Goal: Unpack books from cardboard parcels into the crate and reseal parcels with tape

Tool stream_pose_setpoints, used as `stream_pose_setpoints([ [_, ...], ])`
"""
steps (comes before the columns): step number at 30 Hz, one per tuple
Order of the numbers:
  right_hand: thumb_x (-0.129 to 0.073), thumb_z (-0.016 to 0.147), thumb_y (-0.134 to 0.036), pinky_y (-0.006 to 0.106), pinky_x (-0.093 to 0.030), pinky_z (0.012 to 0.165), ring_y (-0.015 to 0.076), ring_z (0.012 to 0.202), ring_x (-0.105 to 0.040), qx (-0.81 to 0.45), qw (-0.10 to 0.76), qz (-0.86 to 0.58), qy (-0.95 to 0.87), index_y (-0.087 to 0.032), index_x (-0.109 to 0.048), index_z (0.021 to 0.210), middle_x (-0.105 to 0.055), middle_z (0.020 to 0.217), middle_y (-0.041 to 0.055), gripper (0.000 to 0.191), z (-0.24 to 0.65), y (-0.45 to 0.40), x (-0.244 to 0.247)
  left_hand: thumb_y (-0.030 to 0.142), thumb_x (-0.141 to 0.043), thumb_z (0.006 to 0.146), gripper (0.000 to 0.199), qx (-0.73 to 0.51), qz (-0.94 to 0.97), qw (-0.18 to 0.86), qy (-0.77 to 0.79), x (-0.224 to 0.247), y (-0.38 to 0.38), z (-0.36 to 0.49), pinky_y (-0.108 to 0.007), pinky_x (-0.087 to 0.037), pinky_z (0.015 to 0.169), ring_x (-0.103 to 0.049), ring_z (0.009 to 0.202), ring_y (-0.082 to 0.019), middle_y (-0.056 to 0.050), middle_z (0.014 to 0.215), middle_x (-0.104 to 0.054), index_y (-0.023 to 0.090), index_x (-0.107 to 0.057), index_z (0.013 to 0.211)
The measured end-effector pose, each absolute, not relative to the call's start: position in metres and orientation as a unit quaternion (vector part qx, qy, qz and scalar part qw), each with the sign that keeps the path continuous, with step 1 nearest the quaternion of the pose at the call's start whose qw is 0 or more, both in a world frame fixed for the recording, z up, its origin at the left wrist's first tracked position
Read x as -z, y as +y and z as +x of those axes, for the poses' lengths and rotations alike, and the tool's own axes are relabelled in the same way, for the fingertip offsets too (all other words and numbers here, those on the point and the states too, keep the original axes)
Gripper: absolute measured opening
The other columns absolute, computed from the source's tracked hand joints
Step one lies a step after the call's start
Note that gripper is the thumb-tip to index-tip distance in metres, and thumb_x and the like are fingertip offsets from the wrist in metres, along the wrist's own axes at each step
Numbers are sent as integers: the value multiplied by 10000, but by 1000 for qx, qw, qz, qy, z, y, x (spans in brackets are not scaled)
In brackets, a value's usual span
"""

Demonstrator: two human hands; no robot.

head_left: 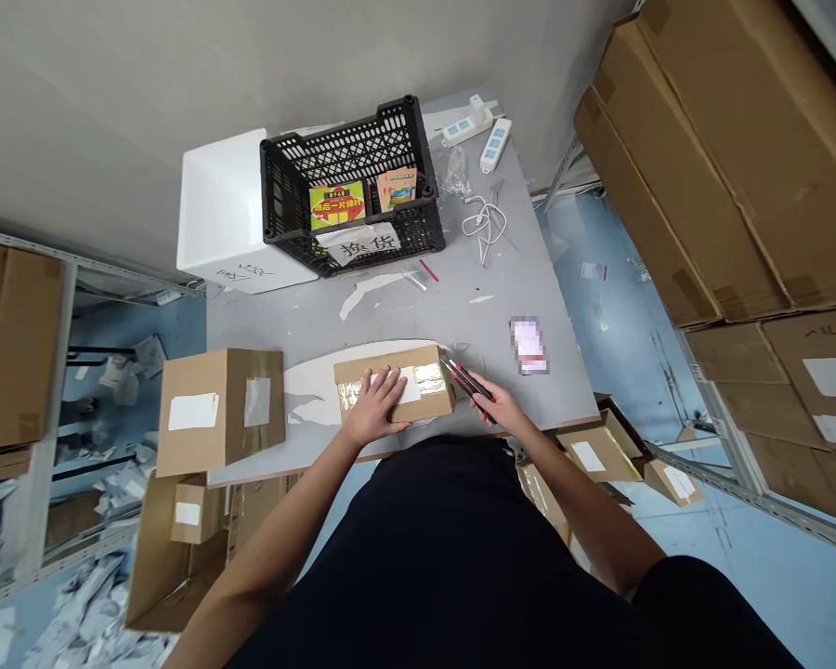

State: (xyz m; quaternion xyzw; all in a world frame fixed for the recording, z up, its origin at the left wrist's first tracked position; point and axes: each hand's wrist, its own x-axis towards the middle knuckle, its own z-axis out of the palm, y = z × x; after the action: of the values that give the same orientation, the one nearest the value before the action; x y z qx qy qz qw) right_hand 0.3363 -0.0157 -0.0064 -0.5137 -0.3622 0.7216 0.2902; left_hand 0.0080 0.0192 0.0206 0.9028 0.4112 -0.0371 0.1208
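Note:
A long taped cardboard box (428,400) with a white label lies near the table's front edge. My left hand (376,405) rests on top of it, fingers spread over the label. In my right hand (495,403) is a black and red cutter (468,379), its tip touching or very close to the box's right end. To the left stands a bigger cardboard box (195,409) with white labels. A blurred phone-like object (529,345) lies to the right of my right hand.
Behind are a black crate (418,223) holding colourful packets and a white bin (213,204). Power strips (495,145) and a white cable (484,223) lie at the back right. Stacked cartons (724,167) stand at right; open boxes are below the table.

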Motion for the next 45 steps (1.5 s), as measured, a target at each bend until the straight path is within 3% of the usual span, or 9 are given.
stream_pose_setpoints([
  [18, -584, 857, -284, 161, -383, 390, 49, 437, -435, -753, 174, -495, -397, -337, -383, 1491, -596, 738, -45, 667, 367, -7, -7, 740, -503, 792, 997, 24, 894, 131, 429, -17, 20, 9, -598, -25, 1180, -208, 1467, -377, -169, 1543, -355, 173, -199, 1554],
  [31, -599, 850, -385, 177, -379, 379, 76, 475, -493, -769, 176, -501, -356, -296, -365, 1503, -611, 763, -23, 699, 353, -51, -11, 743, -515, 783, 987, 29, 890, 140, 433, -19, 21, 10, -611, -29, 1171, -221, 1460, -385, -165, 1545, -354, 184, -234, 1546],
  [36, -620, 830, -440, 211, -437, 430, 89, 498, -522, -742, 241, -535, -326, -248, -390, 1489, -632, 763, -15, 724, 362, -62, -19, 769, -476, 793, 989, 25, 898, 139, 416, -20, 20, 9, -609, -10, 1171, -187, 1471, -381, -168, 1565, -312, 181, -225, 1547],
  [40, -679, 794, -479, 305, -544, 568, 144, 586, -614, -721, 343, -546, -254, -252, -335, 1499, -664, 772, -9, 817, 368, -69, -20, 786, -464, 786, 998, 6, 902, 145, 406, -25, 21, 3, -581, -53, 1181, -176, 1477, -369, -180, 1571, -292, 168, -246, 1539],
  [43, -707, 769, -512, 370, -582, 702, 213, 762, -690, -712, 401, -546, -186, -231, -536, 1280, -687, 809, 27, 608, 350, -73, -16, 693, -453, 863, 850, -16, 878, 140, 458, -27, 30, -7, -535, -129, 1184, -175, 1482, -341, -168, 1580, -280, 171, -301, 1516],
  [45, -711, 763, -528, 389, -587, 726, 245, 847, -704, -720, 414, -536, -148, -243, -572, 1124, -704, 870, 50, 481, 329, -72, -14, 610, -444, 909, 739, -26, 840, 130, 527, -28, 41, -17, -533, -175, 1169, -212, 1470, -342, -173, 1564, -312, 163, -350, 1489],
])
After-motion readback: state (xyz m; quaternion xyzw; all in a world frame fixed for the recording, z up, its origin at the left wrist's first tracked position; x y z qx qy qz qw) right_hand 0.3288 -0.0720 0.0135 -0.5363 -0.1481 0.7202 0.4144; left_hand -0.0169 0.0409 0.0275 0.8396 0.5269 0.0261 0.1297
